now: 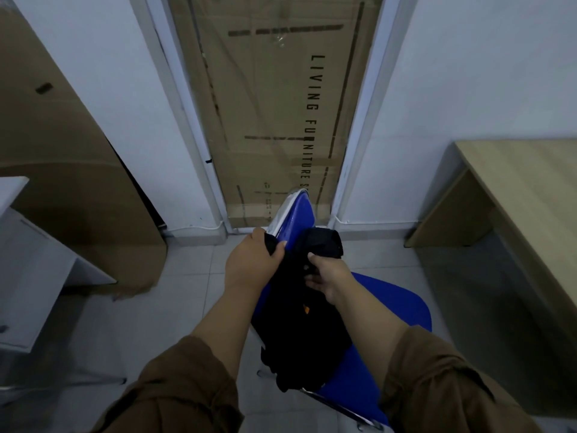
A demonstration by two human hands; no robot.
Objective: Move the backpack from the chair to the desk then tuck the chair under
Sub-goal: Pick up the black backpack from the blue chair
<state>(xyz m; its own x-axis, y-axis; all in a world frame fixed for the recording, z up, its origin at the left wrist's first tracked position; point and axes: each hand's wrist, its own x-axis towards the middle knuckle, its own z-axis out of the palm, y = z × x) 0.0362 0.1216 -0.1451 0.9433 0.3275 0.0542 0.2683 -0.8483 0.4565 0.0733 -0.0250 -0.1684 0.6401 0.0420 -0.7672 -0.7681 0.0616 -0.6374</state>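
Observation:
A black backpack (299,332) with a small orange mark rests on the blue chair (390,310), leaning against its upright backrest. My left hand (253,260) is closed around the bag's upper left edge, beside the backrest. My right hand (327,276) grips the top of the bag just below its folded handle part. The light wooden desk (524,189) stands to the right, against the white wall.
A tall cardboard furniture box (274,104) stands in the doorway straight ahead. Another big cardboard sheet (62,170) leans at the left, next to a white cabinet (34,270). The floor is pale tile (193,276).

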